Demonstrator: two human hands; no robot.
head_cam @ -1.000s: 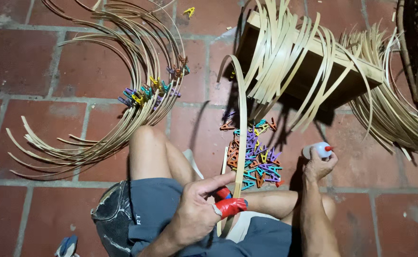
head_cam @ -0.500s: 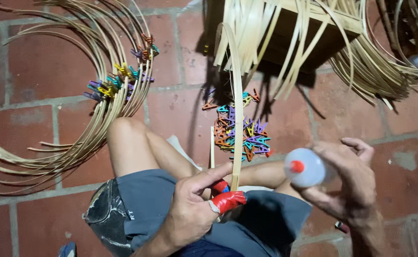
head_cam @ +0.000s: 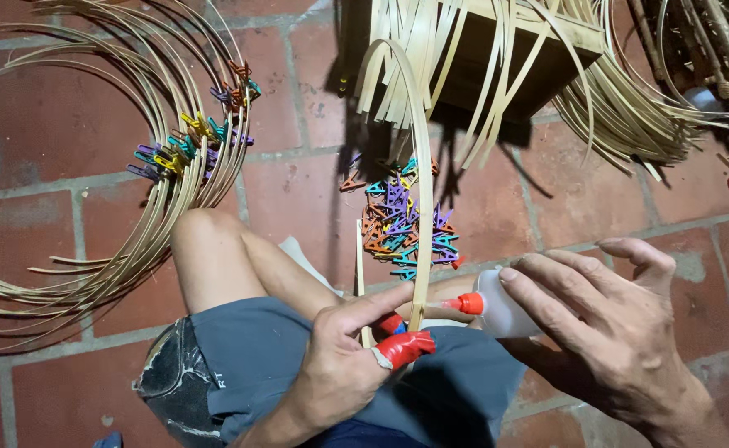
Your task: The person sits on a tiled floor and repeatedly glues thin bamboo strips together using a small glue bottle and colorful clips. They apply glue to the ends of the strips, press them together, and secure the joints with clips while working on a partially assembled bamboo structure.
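My left hand (head_cam: 343, 365) pinches a long pale bamboo strip (head_cam: 421, 182) over my lap; its thumb is wrapped in red tape. The strip arches up and away toward a wooden box. My right hand (head_cam: 605, 323) holds a small white glue bottle (head_cam: 501, 305) with an orange nozzle, its tip almost touching the strip just above my left thumb. A second short strip end (head_cam: 361, 274) stands beside it.
A pile of coloured clothes pegs (head_cam: 402, 228) lies on the red brick floor ahead of my knee. Curved bamboo hoops (head_cam: 132, 241) clipped with more pegs (head_cam: 194, 137) lie left. A wooden box (head_cam: 497, 58) draped with strips sits at top, loose strips (head_cam: 638, 116) right.
My right hand has brought the glue bottle in from the right and turned its nozzle to the strip. The left hand has kept its hold; the view has shifted nearer.
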